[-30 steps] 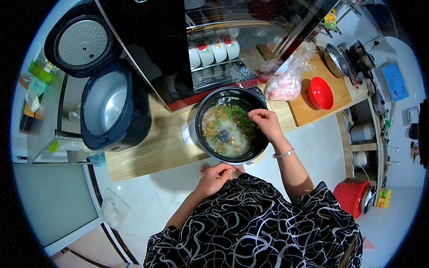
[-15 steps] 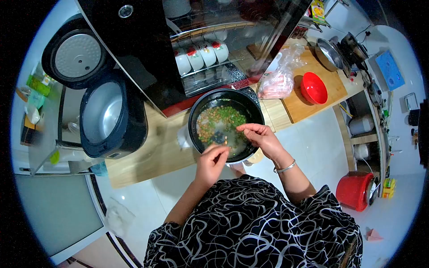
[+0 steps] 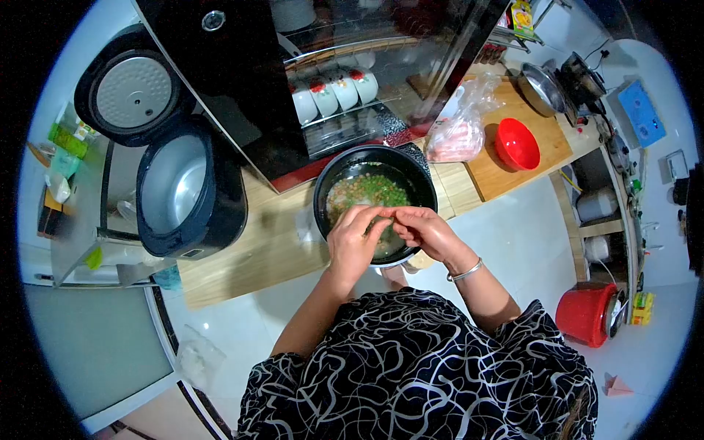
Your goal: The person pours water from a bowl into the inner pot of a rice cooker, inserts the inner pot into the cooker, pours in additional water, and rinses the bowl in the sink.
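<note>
A dark round inner pot (image 3: 320, 213) holds cloudy water with green beans or peas (image 3: 381, 188) and tan beans (image 3: 342, 195). Over its near half, my left hand (image 3: 352, 240) and my right hand (image 3: 433, 233) meet at the fingertips. Both hands are closed in a pinch, and whatever sits between the fingers is too small or hidden to make out. A silver bracelet (image 3: 466, 273) circles my right wrist. My hands cover part of the pot's near side.
An open rice cooker (image 3: 224, 213) stands left on the wooden counter (image 3: 220, 282). Behind the pot is a glass-fronted cabinet (image 3: 242, 95) with flowered cups. To the right are a plastic bag (image 3: 455, 139), a red bowl (image 3: 518, 144) on a cutting board (image 3: 488, 183) and a metal basin (image 3: 541, 88).
My hands were apart over the pot, each pinched. The left has moved up and right, the right slightly lower, and their fingertips now touch. The view has shifted slightly.
</note>
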`<state>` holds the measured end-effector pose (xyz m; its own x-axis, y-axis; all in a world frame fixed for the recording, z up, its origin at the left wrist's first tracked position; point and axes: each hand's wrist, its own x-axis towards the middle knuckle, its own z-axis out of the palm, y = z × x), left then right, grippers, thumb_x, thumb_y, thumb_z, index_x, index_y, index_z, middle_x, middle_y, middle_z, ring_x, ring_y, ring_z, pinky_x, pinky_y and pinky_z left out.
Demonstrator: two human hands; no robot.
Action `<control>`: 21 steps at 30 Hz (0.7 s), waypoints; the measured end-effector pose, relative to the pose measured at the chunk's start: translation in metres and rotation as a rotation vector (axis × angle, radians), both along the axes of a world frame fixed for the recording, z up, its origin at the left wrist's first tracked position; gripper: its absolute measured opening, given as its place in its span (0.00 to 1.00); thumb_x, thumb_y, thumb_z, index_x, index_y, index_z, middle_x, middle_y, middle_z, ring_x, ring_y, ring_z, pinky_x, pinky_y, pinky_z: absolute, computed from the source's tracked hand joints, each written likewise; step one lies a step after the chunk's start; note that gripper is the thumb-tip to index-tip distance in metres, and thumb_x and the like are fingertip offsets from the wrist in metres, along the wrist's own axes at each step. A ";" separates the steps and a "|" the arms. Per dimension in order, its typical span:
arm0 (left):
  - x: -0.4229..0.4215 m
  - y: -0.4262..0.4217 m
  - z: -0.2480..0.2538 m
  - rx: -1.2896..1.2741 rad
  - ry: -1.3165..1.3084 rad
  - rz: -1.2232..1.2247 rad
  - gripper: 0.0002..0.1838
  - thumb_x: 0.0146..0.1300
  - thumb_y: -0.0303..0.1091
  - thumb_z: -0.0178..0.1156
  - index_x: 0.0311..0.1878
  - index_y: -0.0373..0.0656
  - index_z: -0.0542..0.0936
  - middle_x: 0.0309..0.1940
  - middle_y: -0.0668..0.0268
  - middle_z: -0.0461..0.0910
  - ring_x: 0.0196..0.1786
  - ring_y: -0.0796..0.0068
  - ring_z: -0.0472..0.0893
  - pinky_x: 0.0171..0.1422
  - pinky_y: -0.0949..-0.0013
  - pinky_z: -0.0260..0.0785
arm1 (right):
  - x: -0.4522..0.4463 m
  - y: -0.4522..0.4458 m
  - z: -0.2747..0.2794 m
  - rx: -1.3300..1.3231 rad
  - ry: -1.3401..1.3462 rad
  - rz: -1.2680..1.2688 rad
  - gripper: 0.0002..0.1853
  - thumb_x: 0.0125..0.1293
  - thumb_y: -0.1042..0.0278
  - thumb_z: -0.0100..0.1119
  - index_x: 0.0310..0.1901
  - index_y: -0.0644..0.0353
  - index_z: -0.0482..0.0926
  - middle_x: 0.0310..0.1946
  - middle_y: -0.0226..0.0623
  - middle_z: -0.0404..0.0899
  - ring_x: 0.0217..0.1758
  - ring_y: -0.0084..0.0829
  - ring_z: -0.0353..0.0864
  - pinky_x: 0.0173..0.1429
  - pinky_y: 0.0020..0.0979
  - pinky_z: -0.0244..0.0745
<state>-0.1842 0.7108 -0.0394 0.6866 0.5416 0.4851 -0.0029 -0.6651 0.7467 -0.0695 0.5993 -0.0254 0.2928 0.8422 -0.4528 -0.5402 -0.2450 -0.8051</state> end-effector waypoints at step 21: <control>-0.005 0.022 -0.010 0.071 -0.016 -0.058 0.04 0.54 0.24 0.56 0.33 0.36 0.75 0.28 0.61 0.73 0.25 0.72 0.72 0.30 0.71 0.65 | -0.003 0.016 0.001 -0.025 0.331 0.002 0.18 0.67 0.58 0.41 0.48 0.63 0.71 0.21 0.22 0.63 0.19 0.13 0.54 0.19 0.15 0.49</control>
<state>-0.1892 0.7329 -0.0492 0.7079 0.4646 0.5320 -0.0547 -0.7149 0.6971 -0.0720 0.6157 -0.0246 0.1247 0.8302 -0.5433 -0.7711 -0.2635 -0.5796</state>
